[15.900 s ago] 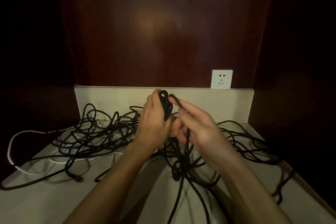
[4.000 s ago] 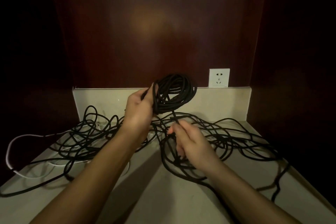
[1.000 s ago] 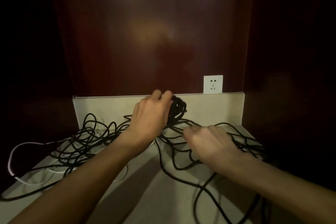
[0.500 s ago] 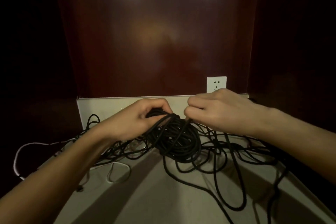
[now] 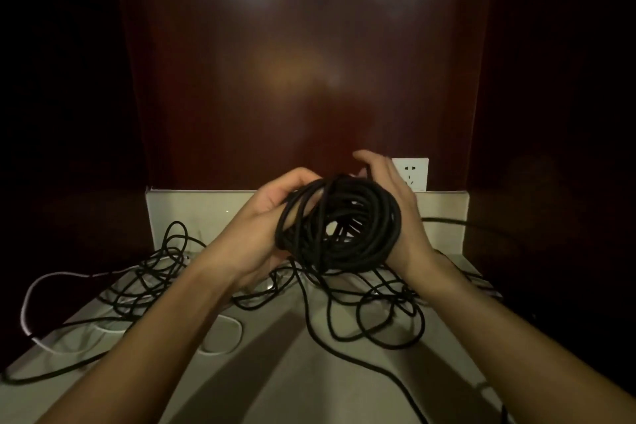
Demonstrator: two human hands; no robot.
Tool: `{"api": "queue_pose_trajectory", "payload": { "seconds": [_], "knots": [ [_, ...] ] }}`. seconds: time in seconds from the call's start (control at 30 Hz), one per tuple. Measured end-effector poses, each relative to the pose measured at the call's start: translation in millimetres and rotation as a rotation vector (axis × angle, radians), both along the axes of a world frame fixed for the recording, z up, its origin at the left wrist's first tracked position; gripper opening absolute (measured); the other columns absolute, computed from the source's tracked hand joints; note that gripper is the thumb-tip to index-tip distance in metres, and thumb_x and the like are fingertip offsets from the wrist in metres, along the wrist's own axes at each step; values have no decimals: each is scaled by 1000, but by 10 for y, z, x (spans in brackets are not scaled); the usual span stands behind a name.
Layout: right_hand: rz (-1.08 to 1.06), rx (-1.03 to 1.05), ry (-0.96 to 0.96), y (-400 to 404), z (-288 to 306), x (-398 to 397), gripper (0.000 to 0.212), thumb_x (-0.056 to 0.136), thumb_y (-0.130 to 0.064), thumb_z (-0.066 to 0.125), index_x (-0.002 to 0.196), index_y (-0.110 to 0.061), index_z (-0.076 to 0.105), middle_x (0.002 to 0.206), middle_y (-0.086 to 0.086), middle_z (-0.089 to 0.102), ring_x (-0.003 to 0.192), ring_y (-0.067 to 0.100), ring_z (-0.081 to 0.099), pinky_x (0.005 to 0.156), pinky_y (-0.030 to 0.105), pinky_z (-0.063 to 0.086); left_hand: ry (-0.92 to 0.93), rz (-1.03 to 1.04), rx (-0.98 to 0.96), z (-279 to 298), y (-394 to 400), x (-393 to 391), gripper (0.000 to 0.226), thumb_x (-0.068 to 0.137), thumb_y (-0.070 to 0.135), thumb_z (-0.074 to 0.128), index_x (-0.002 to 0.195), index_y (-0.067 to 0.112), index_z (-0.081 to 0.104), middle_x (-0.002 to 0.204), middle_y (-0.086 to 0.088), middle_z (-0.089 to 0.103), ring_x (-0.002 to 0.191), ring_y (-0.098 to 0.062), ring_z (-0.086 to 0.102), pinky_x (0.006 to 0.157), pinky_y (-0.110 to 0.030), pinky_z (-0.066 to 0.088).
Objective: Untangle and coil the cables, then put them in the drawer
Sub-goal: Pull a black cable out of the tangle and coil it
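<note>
Left hand [image 5: 265,227]: fingers curled round the left side of the black cable coil [image 5: 339,222], gripping it. Right hand [image 5: 395,213]: cups the coil's right side, fingers bent over its top; half a second ago it pinched a strand above the coil. Coil: now lifted clear of the beige counter [image 5: 275,372], facing the camera. Loose black cable [image 5: 361,313]: tangled beneath. White cable [image 5: 29,296]: left edge.

White wall socket [image 5: 414,173], dark wood panel [image 5: 303,62], beige countertop [image 5: 275,372]
</note>
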State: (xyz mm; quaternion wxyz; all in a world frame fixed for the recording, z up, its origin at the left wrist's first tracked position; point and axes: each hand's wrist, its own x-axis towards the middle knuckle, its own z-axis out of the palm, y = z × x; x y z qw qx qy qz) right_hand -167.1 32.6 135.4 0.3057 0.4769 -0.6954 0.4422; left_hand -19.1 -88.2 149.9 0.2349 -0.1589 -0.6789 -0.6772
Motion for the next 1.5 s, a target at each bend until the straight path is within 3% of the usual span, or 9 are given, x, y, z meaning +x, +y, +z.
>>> {"api": "queue_pose_trajectory", "payload": {
  "seconds": [0.13,0.3,0.47,0.6,0.73,0.93,1.17,1.3,1.5],
  "knots": [
    [449,-60,-270,122,-156,47,31,96,-7,60,125,-20,62,95,13,68,77,31,64,67,45,54,26,71,105,-52,-17,34,21,93,5,59,83,20,69,81,-7,62,66,-15,57,57,-23,52],
    [903,88,-805,363,-194,-60,31,98,-29,50,120,-14,67,81,8,67,46,8,38,44,20,29,-3,181,185,-184,5,10,10,93,11,56,95,11,65,76,-5,64,59,-9,58,52,-21,51],
    [940,207,-1048,343,-250,-22,48,106,-29,35,82,-15,74,77,18,68,50,13,36,49,20,36,5,93,286,-256,193,-105,35,93,4,53,119,21,69,111,-7,74,93,-16,72,74,-25,60],
    [912,273,-1169,329,-135,8,40,101,-34,36,94,-1,58,69,24,67,45,14,33,44,20,30,14,17,374,-189,310,-189,36,86,9,55,115,21,71,100,-7,72,79,-15,68,59,-23,55],
    [663,227,-787,340,-39,-42,47,106,-25,34,72,-27,67,54,4,63,36,9,29,43,26,19,52,48,376,-82,368,-284,37,92,5,52,127,9,61,99,-8,71,78,-13,69,60,-22,54],
    [149,153,17,312,125,-240,21,94,6,49,94,-11,62,72,-10,53,58,1,49,61,31,47,78,94,444,10,459,-411,34,98,4,50,129,10,60,95,-5,72,73,-10,68,57,-21,52],
    [1134,343,-989,492,355,-398,8,92,-15,58,98,-17,64,57,-5,39,39,1,24,36,16,12,220,68,374,253,585,-364,21,85,13,55,104,18,62,81,2,70,67,-7,62,54,-18,49],
    [976,497,-905,375,203,-398,28,96,-12,48,83,-29,67,57,-5,46,40,4,29,37,15,24,151,130,371,136,577,-397,29,94,10,53,122,11,62,98,-4,73,83,-12,69,65,-22,55],
    [361,146,-118,263,198,-186,27,94,3,53,97,-19,67,105,0,64,100,11,59,82,23,48,185,299,372,25,470,-380,36,96,13,56,131,8,59,111,-14,71,90,-21,69,67,-27,56]
  ]
}}
